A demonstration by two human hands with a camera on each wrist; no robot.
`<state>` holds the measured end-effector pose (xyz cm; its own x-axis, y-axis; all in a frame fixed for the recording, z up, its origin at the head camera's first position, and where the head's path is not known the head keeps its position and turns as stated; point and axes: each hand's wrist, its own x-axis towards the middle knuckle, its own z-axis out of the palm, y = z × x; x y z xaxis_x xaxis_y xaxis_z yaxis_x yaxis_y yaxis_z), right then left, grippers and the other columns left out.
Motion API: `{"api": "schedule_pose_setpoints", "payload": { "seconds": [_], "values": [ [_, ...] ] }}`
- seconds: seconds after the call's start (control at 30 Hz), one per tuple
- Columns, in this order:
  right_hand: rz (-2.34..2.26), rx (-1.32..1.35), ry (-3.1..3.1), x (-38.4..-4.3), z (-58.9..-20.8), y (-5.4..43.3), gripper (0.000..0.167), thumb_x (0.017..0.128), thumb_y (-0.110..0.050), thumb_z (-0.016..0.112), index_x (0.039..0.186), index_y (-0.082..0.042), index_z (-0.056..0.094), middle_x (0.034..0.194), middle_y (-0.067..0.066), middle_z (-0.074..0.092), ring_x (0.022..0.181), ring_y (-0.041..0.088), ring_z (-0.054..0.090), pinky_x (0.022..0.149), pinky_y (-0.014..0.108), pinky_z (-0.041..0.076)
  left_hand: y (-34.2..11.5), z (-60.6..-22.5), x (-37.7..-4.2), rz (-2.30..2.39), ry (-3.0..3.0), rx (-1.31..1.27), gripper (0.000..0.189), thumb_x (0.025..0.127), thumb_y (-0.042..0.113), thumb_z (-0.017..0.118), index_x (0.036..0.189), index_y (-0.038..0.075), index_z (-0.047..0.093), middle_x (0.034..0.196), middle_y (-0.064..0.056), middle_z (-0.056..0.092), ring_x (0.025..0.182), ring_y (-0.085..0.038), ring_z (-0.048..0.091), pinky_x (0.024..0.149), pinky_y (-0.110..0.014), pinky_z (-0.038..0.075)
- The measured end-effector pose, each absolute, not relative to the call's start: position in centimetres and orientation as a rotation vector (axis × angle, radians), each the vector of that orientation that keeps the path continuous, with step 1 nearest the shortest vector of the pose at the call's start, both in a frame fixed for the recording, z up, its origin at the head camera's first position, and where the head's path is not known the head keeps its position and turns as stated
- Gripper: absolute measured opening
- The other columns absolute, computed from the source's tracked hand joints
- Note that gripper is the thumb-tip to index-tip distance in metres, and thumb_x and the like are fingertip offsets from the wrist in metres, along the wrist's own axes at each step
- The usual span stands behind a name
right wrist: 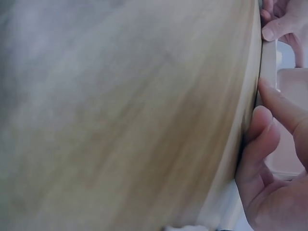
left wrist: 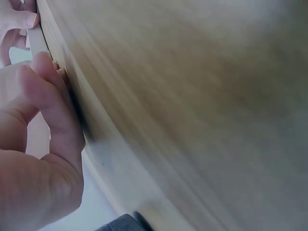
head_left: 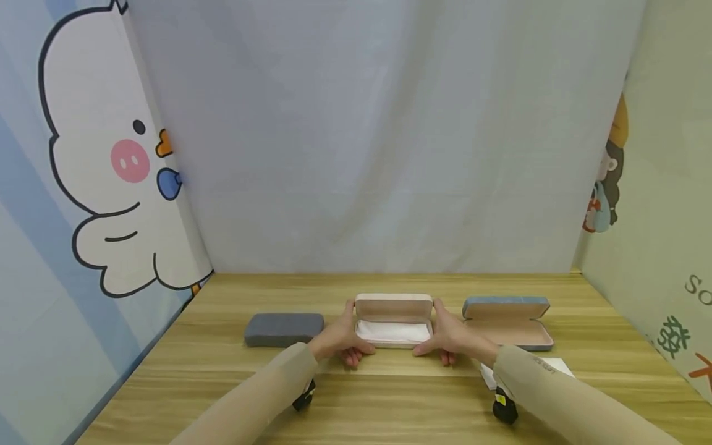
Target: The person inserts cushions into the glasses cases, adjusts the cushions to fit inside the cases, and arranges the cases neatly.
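Note:
A cream glasses case (head_left: 394, 307) stands on the table with its lid raised, the hinge side facing away. Folded white cloth or paper (head_left: 394, 332) lies in its lower half. My left hand (head_left: 340, 338) grips the case's left end, thumb at the front corner and index finger up by the lid. At the opposite end my right hand (head_left: 452, 334) holds it the same way. Both wrist views show the other fingers of the left hand (left wrist: 43, 168) and right hand (right wrist: 276, 178) bent low beside the case, close over the tabletop.
A closed dark grey glasses case (head_left: 284, 329) lies to the left. On the right, a blue glasses case (head_left: 505, 303) with a pinkish lining stands open. A white sheet (head_left: 559, 366) pokes out from under the right forearm. Fabric walls border the wooden table (head_left: 389, 408).

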<state>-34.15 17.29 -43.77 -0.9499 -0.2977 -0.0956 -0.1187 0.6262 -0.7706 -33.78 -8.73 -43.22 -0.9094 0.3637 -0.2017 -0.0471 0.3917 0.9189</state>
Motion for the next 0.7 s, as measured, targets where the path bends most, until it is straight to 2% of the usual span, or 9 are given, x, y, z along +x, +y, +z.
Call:
{"api": "schedule_pose_setpoints", "payload": {
  "seconds": [0.2, 0.53, 0.6, 0.7],
  "values": [
    [-1.208, -0.320, 2.669, -34.12, -43.65, 16.78, 0.123, 0.065, -0.027, 0.090, 0.150, -0.007, 0.004, 0.044, 0.009, 0.057, 0.028, 0.011, 0.047, 0.028, 0.029, 0.044, -8.40, -43.10, -33.78, 1.477, 2.359, 0.245, 0.112, 0.077, -0.003, 0.077, 0.149, 0.012, -0.007, 0.048, -0.008, 0.054, 0.032, -0.011, 0.049, 0.030, -0.024, 0.045],
    [-1.240, -0.344, 2.637, -34.15, -43.79, 17.03, 0.127, 0.067, -0.024, 0.089, 0.151, -0.005, -0.003, 0.044, 0.008, 0.057, 0.028, 0.011, 0.048, 0.029, 0.029, 0.044, -8.26, -43.05, -33.80, 1.453, 2.366, 0.221, 0.121, 0.078, -0.003, 0.076, 0.151, 0.010, -0.020, 0.048, -0.009, 0.056, 0.032, -0.012, 0.051, 0.032, -0.025, 0.048],
    [-1.258, -0.347, 2.636, -34.12, -43.81, 17.08, 0.123, 0.067, -0.023, 0.089, 0.150, -0.005, 0.001, 0.044, 0.009, 0.057, 0.028, 0.012, 0.048, 0.029, 0.030, 0.045, -8.24, -43.05, -33.82, 1.446, 2.369, 0.217, 0.123, 0.078, -0.003, 0.076, 0.150, 0.009, -0.022, 0.048, -0.009, 0.057, 0.033, -0.012, 0.051, 0.032, -0.025, 0.048],
    [-1.282, -0.357, 2.633, -34.10, -43.85, 17.09, 0.108, 0.067, -0.021, 0.089, 0.142, -0.007, 0.013, 0.044, 0.010, 0.057, 0.028, 0.012, 0.049, 0.029, 0.031, 0.045, -8.22, -43.08, -33.85, 1.433, 2.371, 0.216, 0.123, 0.079, -0.002, 0.076, 0.150, 0.009, -0.024, 0.049, -0.009, 0.057, 0.033, -0.012, 0.052, 0.033, -0.025, 0.048]
  ]
}}
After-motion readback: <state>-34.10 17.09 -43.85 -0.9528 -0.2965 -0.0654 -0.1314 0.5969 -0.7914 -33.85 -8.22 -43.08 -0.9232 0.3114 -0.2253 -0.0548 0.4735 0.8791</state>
